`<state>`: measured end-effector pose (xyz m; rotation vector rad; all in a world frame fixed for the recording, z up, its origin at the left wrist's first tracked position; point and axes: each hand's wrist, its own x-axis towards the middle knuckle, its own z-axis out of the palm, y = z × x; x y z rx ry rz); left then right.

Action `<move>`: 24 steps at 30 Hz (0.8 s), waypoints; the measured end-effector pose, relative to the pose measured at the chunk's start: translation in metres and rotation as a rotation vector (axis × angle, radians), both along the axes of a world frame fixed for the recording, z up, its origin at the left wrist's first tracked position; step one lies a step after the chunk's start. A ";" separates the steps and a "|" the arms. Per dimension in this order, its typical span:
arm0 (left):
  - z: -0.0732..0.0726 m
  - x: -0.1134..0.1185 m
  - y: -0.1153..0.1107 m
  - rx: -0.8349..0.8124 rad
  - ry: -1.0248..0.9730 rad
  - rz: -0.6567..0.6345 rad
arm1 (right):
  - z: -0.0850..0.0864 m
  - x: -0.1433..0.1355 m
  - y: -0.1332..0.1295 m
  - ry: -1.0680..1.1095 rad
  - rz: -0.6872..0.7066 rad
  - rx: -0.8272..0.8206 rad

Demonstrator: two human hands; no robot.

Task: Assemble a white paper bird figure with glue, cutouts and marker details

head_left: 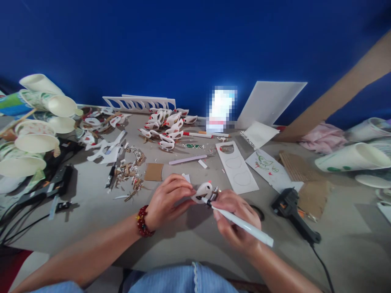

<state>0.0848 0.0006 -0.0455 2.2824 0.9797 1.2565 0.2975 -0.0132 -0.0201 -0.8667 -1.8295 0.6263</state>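
Observation:
My left hand [171, 199] grips a small white bird figure [204, 189] by its left side, a little above the grey table. The bird has a red beak and a dark eye spot. My right hand [238, 215] is closed round a white marker pen [244, 226]; its dark tip meets the bird's body at the wing area. Part of the bird's far side is covered by my right fingers. Just behind the left fingers lies a brown cardboard square [153, 172]. Farther back, many similar white birds [171, 124] with red beaks stand clustered.
A black glue gun [295, 219] lies right, its cord running to the front edge. Right of centre lies a white board with cut-out shapes [237, 169]. Paper cups [39, 138] stack at left, near cables and scraps [130, 173]. A lilac craft knife [189, 159] lies behind my hands.

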 end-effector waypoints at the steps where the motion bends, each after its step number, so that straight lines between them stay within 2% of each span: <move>1: 0.000 0.000 0.000 0.001 -0.001 -0.001 | 0.000 0.000 0.000 0.002 0.004 0.005; 16: 0.001 0.000 0.001 0.010 -0.005 0.000 | 0.000 0.000 -0.001 -0.001 0.006 -0.012; 24: 0.001 0.000 0.000 0.005 -0.003 0.005 | 0.002 0.000 0.000 -0.020 -0.039 0.004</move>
